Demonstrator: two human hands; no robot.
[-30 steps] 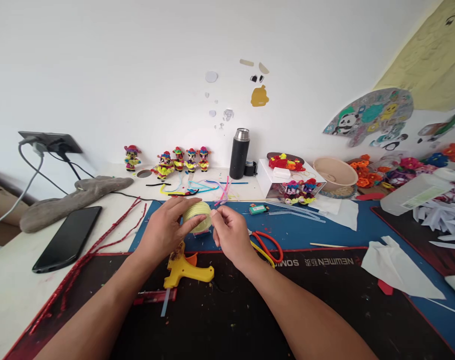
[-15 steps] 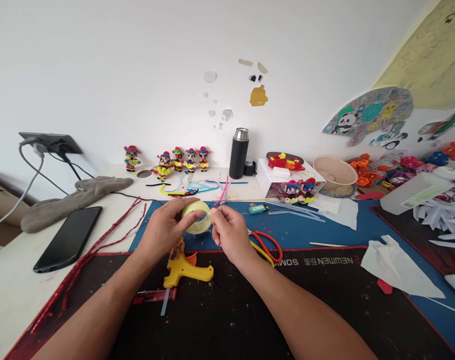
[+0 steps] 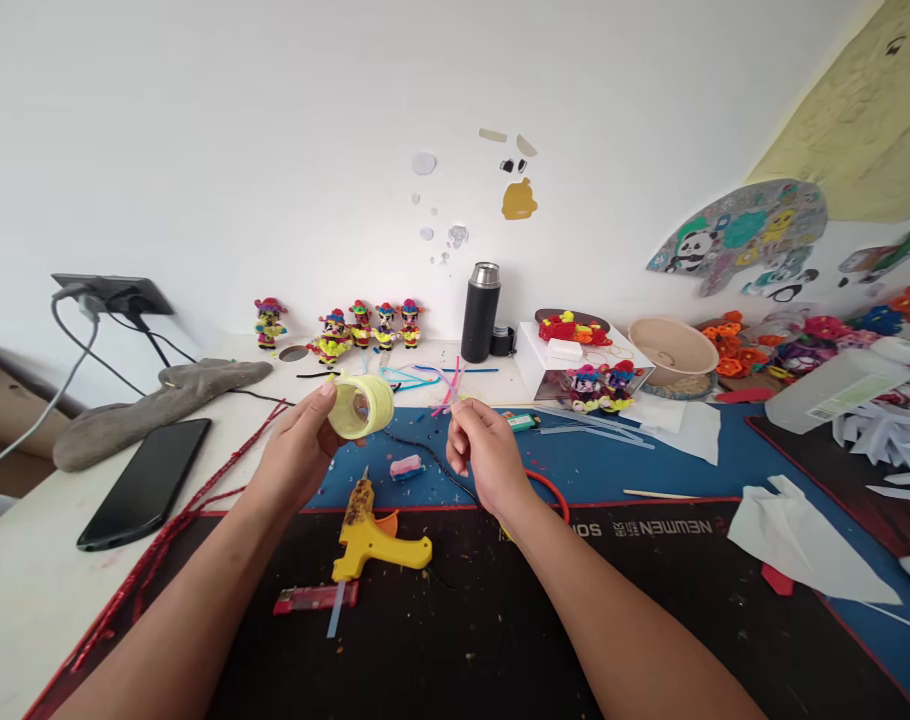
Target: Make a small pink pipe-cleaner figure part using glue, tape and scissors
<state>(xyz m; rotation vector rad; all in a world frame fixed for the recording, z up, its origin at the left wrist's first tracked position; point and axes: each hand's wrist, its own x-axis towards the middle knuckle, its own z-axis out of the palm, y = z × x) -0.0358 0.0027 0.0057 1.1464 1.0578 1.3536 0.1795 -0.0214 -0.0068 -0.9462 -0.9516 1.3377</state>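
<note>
My left hand [image 3: 297,440] grips a pale yellow roll [image 3: 372,405], its hollow core facing toward me. Whether the roll is tape or wound thread I cannot tell. Thumb and fingers are closed in a pinch on my right hand [image 3: 485,450], apart from the roll. Anything between those fingertips is too fine to make out. Below the hands lies a yellow hot glue gun [image 3: 384,545], a glue stick [image 3: 336,610] projecting from its rear. A small pink and blue piece [image 3: 406,467] rests on the blue mat between the hands. Red-handled scissors [image 3: 551,492] are partly hidden behind my right wrist.
At the back stand several small fuzzy figures [image 3: 333,338] and a black thermos [image 3: 481,315]. A phone [image 3: 146,485] and red twisted strands [image 3: 177,535] lie at left. A white box [image 3: 530,365], clear glue sticks [image 3: 597,430] and tissue [image 3: 789,535] are at right.
My hands have moved apart. The left has shifted left and turned the roll so its hollow shows; the right has moved slightly right. The pink and blue piece has come into full view.
</note>
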